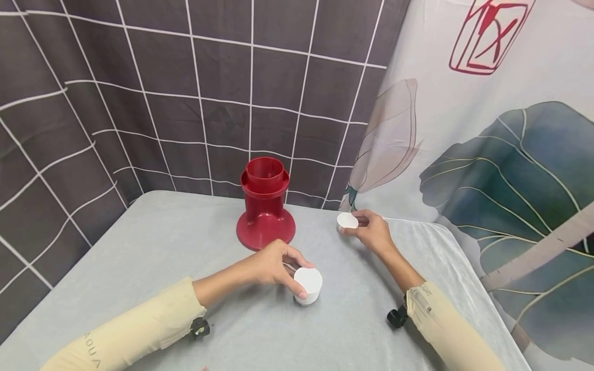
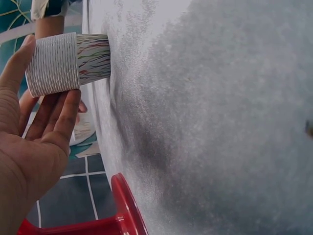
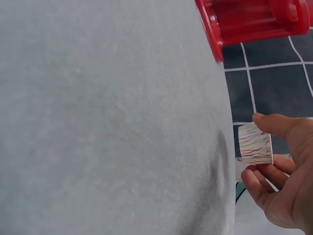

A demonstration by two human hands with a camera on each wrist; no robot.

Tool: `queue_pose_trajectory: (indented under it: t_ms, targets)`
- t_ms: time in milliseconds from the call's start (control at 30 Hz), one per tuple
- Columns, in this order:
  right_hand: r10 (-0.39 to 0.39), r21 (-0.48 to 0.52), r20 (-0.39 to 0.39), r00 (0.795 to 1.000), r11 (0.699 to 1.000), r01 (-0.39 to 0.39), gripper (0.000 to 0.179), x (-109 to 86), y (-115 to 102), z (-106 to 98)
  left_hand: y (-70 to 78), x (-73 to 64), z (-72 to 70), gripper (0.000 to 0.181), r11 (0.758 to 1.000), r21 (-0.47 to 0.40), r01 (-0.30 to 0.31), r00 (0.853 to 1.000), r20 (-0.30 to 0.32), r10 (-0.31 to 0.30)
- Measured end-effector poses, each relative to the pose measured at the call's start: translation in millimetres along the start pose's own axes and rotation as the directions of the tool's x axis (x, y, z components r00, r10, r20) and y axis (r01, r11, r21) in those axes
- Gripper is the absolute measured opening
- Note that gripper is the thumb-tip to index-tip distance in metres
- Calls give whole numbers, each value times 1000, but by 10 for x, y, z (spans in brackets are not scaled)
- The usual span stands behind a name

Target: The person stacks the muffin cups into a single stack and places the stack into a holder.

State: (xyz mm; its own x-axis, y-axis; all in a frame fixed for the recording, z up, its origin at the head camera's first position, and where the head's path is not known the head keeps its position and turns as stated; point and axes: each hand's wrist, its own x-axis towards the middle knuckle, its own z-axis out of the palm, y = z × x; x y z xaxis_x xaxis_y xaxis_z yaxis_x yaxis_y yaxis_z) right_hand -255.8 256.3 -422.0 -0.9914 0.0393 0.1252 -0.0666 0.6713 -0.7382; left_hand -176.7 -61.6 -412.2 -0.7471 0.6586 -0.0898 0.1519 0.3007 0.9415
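Near the middle of the table, my left hand [image 1: 274, 265] grips a small round tub [image 1: 308, 284] between thumb and fingers. In the left wrist view its wide white ribbed lid [image 2: 53, 63] tops a narrower body [image 2: 94, 58] with coloured streaks, base right at the cloth. Farther back on the right, my right hand [image 1: 373, 233] pinches a second small tub [image 1: 347, 221] with a flat white top. The right wrist view shows that tub's streaked side [image 3: 255, 143] between thumb and fingertips. A red plastic stand [image 1: 266, 229] with a round base and cup-like top stands behind the left hand.
A pale grey cloth [image 1: 153, 247] covers the table, whose back edge lies just behind the right hand. A dark tiled-pattern curtain [image 1: 223, 77] hangs behind, with a leaf-print curtain [image 1: 520, 170] at the right. Black camera mounts [image 1: 199, 327] sit on both wrists.
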Motion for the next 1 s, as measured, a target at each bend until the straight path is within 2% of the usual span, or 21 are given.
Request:
queue_pose_trajectory:
  t_ms: [200,567,1000]
  targets:
    - [-24,31,24,999,999,23,57,-66,-36,-20,0,6,-5,44,1000,-2,7,1000,-6,-7]
    - [-95,82,3,995,992,94,48,-209,-107,-19,-2,4,12,45,1000,-10,-11,1000,-8,11]
    - [-115,103,28,993,988,111,51,-303,-267,-64,23,10,4,44,1000,8,17,1000,-11,-17]
